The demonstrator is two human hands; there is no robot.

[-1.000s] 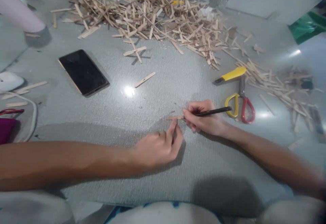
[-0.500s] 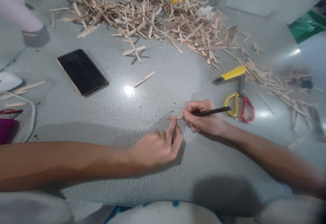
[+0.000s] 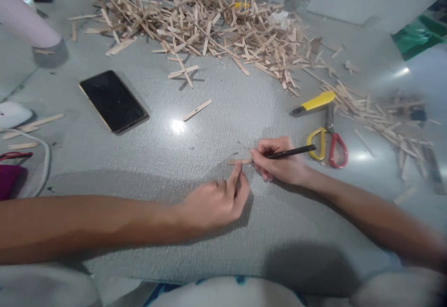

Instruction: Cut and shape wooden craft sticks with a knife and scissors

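Observation:
My left hand [image 3: 218,201] lies low over the table with most fingers curled. Its index fingertip and thumb grip a short wooden craft stick [image 3: 233,162] against the tabletop. My right hand [image 3: 277,158] is wrapped round a slim black pen [image 3: 295,151] in a writing grip. The pen's point is at the stick's right end, largely hidden by my right fingers. Above my hands, a separate craft stick [image 3: 197,110] with a dark mark in its middle rests on the table.
A big heap of craft sticks [image 3: 206,23] spreads along the back, with another pile [image 3: 377,111] at right. Near my right hand lie a yellow cutter [image 3: 316,102] and scissors [image 3: 338,151] with yellow and red handles. A phone [image 3: 113,102] lies at left, beyond a white cable [image 3: 45,162].
Both hands keep almost the same pose on the stick and pen. The whole view has shifted very slightly; nothing has been taken up or let go.

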